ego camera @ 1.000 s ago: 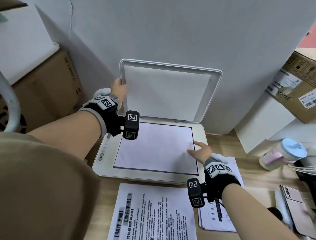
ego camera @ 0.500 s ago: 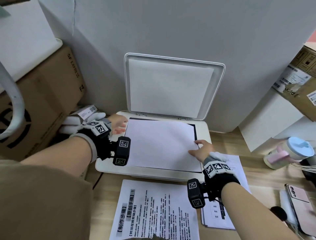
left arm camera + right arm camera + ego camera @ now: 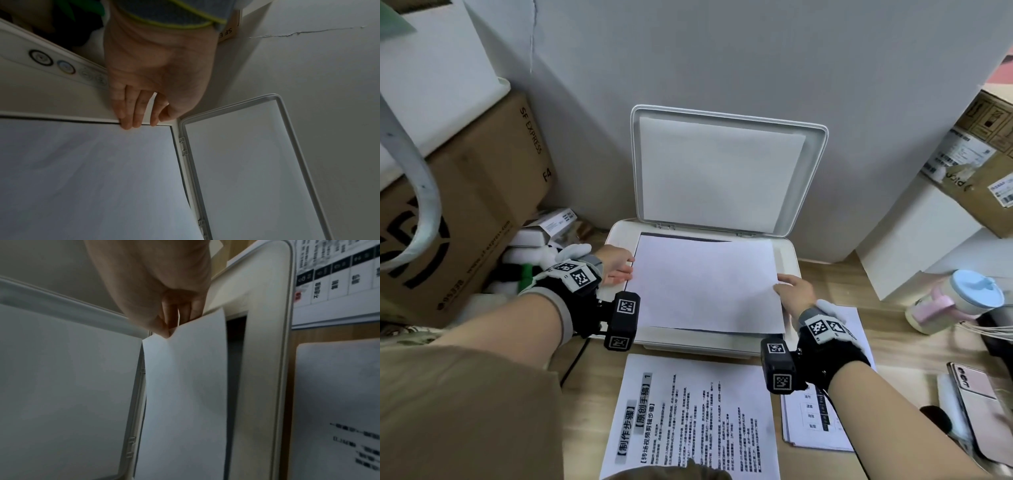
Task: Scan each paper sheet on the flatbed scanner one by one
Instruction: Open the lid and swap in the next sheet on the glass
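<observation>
The white flatbed scanner [image 3: 619,233] stands against the wall with its lid [image 3: 722,171] raised. A paper sheet [image 3: 705,284], blank side up, lies over the glass. My right hand [image 3: 791,291] pinches the sheet's right edge [image 3: 185,386] between thumb and fingers and holds that side slightly off the glass. My left hand [image 3: 616,267] has straight fingers, and their tips [image 3: 131,125] touch the sheet's left edge [image 3: 82,170] beside the scanner's buttons [image 3: 65,66]. A printed sheet [image 3: 695,421] lies on the table in front of the scanner. A small stack of printed sheets [image 3: 818,428] lies to its right.
A large cardboard box [image 3: 482,192] and small items stand left of the scanner. White boxes [image 3: 914,240] and another carton [image 3: 983,164] stand at the right. A blue-lidded cup [image 3: 959,301] and a phone [image 3: 983,411] sit near the table's right edge.
My left hand came down from the lid's left rim to the sheet's left edge. My right hand went from resting on the sheet to pinching and lifting its right edge.
</observation>
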